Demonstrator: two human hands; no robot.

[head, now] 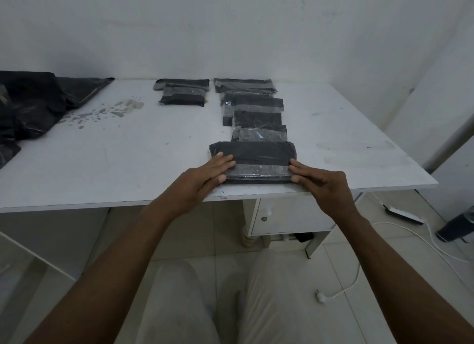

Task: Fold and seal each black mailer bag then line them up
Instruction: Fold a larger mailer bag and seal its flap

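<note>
A folded black mailer bag (254, 155) lies near the front edge of the white table (123, 159), with a shiny sealing strip across its near half. My left hand (205, 175) rests on its left end with straight fingers on top and the thumb at the near edge. At the bag's right end my right hand (320, 180) touches it with its fingertips. Beyond it several folded bags (256, 112) lie in a row running to the back. Two more folded bags (183, 93) lie in a second row to the left.
A heap of unfolded black mailer bags (33, 105) lies at the table's left rear. Stains (112, 111) mark the tabletop near it. Under the table stands a white cabinet (279, 215). A white cable with plug (341, 289) and a power strip (402, 212) lie on the tiled floor at right.
</note>
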